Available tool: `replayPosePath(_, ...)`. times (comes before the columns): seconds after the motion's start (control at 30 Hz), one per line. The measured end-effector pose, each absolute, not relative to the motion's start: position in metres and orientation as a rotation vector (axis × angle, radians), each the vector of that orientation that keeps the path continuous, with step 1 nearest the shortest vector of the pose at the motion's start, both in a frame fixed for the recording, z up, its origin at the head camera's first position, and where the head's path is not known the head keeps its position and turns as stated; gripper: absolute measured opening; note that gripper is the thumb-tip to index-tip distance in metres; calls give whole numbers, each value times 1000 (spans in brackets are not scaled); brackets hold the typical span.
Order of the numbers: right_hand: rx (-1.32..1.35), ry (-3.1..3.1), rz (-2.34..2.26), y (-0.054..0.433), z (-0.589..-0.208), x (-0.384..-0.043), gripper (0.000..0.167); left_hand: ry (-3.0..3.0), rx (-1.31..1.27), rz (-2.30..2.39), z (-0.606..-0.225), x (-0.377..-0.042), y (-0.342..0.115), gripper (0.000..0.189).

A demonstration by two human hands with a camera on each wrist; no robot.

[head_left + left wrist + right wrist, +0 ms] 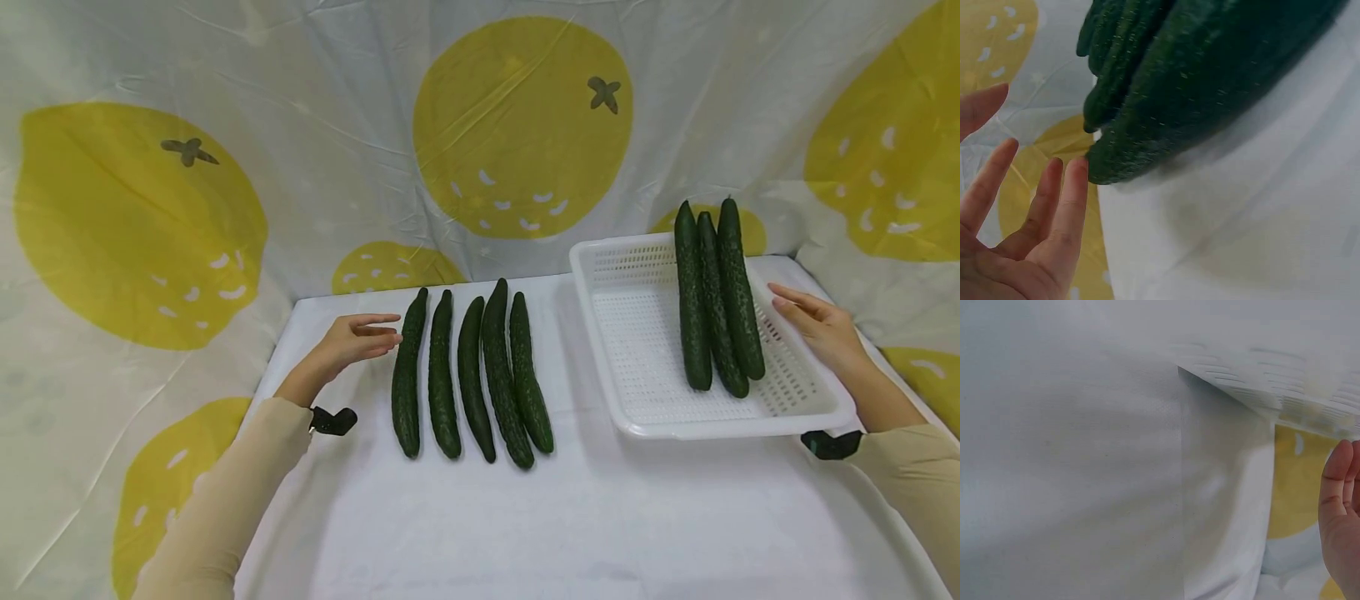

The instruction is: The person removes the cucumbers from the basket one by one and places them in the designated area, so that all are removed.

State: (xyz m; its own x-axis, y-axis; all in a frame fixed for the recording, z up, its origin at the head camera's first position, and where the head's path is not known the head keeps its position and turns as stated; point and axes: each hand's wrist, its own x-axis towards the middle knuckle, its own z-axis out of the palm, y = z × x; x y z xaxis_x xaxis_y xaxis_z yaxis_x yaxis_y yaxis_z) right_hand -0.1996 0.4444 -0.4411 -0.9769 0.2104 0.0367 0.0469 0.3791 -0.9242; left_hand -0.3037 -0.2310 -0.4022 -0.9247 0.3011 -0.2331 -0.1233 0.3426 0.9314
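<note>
Several dark green cucumbers (409, 375) lie side by side on the white cloth, their long axes pointing away from me. My left hand (360, 337) is beside the leftmost one, fingers extended toward its upper part. In the left wrist view the fingers (1072, 200) are spread, with a fingertip right at that cucumber's end. To the right is a white plastic basket (735, 428) with slotted sides. Three cucumbers (692, 308) lie together in it, their far ends over the back rim. My right hand (828, 333) is at the basket's right side, fingers fairly straight along the rim.
A white cloth (480, 533) covers the table. Behind it and at both sides hangs a pale curtain (337, 167) printed with large yellow fruit. Dark wrist devices (333, 421) are strapped below both hands.
</note>
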Motion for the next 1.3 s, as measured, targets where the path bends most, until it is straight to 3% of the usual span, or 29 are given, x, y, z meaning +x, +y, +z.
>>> replayPosePath(0.23,-233,-2462,1696,446,-442,-199,43,2135,191,1781,-365,-311,-197,60)
replayPosePath(0.57,-183,-2436,1693,444,-442,-201,41,1950,380,1894,-328,-315,-110,55)
replayPosePath(1.3,-225,-2473,1652,444,-441,-200,43,1630,567,1917,-316,-316,32,49)
